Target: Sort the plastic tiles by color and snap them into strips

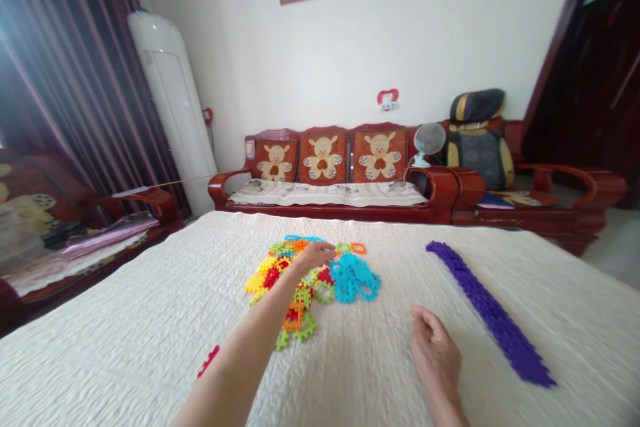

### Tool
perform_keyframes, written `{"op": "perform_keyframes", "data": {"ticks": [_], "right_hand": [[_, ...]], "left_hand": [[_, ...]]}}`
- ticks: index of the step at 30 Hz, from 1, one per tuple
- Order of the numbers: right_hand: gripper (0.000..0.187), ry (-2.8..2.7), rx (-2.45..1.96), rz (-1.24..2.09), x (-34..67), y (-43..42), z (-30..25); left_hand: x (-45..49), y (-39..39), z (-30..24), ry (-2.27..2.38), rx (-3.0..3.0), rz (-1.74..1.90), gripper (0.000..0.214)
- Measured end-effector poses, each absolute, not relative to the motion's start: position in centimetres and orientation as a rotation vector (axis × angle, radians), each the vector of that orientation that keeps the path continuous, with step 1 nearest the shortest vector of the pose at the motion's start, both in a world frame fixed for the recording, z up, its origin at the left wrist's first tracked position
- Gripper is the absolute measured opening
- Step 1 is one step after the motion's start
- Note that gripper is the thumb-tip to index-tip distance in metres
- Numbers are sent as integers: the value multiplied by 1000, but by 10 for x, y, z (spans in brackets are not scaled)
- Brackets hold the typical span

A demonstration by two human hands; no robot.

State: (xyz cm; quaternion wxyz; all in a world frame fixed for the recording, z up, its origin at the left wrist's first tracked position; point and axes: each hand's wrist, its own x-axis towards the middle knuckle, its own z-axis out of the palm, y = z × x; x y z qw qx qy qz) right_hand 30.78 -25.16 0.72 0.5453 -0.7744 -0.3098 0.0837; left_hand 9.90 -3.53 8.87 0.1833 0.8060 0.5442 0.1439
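The left hand (317, 255) is reaching over a multicoloured pile of interlocking plastic tiles (273, 277), which is lying toward the far edge of the quilt-covered counter (150, 320); its fingers are curling slightly, and I cannot tell whether they are gripping anything. Blue tiles (353, 277) are heaping up just right of it. The right hand (436, 353) is curling loosely nearer the near edge, its palm hidden. A purple row of tiles (493, 313) is slanting toward the near right corner.
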Motion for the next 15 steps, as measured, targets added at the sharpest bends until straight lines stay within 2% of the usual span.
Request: {"op": "perform_keyframes", "data": {"ticks": [7,11,15], "right_hand": [[53,-736,-1835,207,305,-253,8],[49,-735,-1787,194,304,-253,4],[48,-757,-1755,173,302,-253,0]], "left_hand": [[76,21,85,1924,2166,511,43],[62,53,79,2054,2123,422,41],[70,77,68,2087,2103,298,56]]}}
